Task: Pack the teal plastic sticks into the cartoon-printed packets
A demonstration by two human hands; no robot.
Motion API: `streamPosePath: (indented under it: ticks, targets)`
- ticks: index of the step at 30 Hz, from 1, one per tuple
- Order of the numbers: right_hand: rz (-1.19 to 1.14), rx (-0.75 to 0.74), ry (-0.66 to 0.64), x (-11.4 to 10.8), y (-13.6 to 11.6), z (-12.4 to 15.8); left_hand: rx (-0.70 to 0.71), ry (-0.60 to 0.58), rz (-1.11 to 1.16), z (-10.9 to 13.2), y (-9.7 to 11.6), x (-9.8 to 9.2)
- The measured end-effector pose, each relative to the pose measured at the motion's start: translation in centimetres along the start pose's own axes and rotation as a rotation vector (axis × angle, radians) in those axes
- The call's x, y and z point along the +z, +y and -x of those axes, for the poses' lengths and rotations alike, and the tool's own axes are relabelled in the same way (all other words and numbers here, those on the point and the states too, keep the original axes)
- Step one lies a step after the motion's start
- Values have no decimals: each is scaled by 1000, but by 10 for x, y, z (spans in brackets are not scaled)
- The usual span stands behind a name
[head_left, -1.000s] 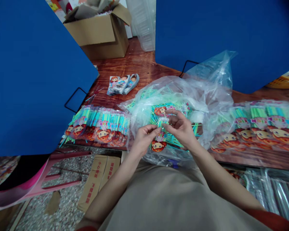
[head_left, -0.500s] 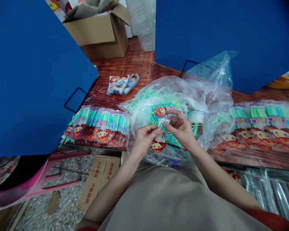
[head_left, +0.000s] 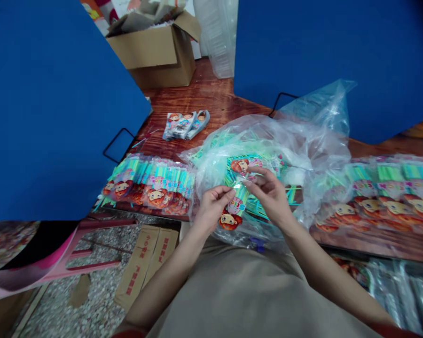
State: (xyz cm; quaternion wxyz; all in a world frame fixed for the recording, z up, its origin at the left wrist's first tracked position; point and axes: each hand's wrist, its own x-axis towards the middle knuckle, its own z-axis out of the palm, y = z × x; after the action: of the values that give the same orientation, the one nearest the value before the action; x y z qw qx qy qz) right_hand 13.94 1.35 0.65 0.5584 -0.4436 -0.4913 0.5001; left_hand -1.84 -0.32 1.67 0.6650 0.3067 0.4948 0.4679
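A small clear packet (head_left: 230, 219) with a red-haired cartoon figure and green and blue sticks hangs between my hands. My left hand (head_left: 211, 205) pinches its left side between thumb and fingers. My right hand (head_left: 270, 196) is closed at the packet's upper end, thumb and index finger on the clear flap. Just behind my hands lies a large clear plastic bag (head_left: 305, 136), its mouth spread around many loose green and blue sticks (head_left: 225, 142). Another cartoon-printed packet (head_left: 240, 165) rests on those sticks.
Overlapping rows of filled packets lie on the left (head_left: 158, 197) and right (head_left: 391, 190) of the wooden table (head_left: 211, 84). Printed cards (head_left: 179, 124) sit further back. Blue boards (head_left: 56, 108) flank the workspace. An open cardboard box (head_left: 155, 51) stands behind. A pink stool (head_left: 66, 263) is below left.
The view has shifted slightly, so the table things appear further right. My right hand has moved a little at the packet's top, and the packet's front now shows more.
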Motion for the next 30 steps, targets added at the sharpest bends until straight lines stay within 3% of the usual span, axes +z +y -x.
streamPosePath:
  ticks: [2, 5, 9, 12, 15, 18, 22, 26, 30]
  targets:
    - [-21, 35, -7, -5, 2, 2, 73, 31, -57, 1, 12, -11]
    - [42, 68, -1, -16, 8, -1, 256, 150, -222, 2, 41, -45]
    - [346, 23, 15, -34, 15, -17, 527, 481, -475, -2, 84, -109]
    - [620, -87, 38, -43, 17, -33, 535, 619, -624, -9, 101, -152]
    - [850, -192, 51, -46, 16, -49, 528, 709, -685, -14, 105, -174]
    - [911, -230, 77, -46, 13, -61, 533, 660, -490, -10, 105, -168]
    - [816, -187, 68, -44, 11, -65, 381, 444, -90, 1, 107, -139]
    - [832, -167, -135, -41, 16, -55, 208, 346, -18, 6, 97, -111]
    - [951, -249, -338, -38, 27, -43, 110, 280, -33, 2, 71, -87]
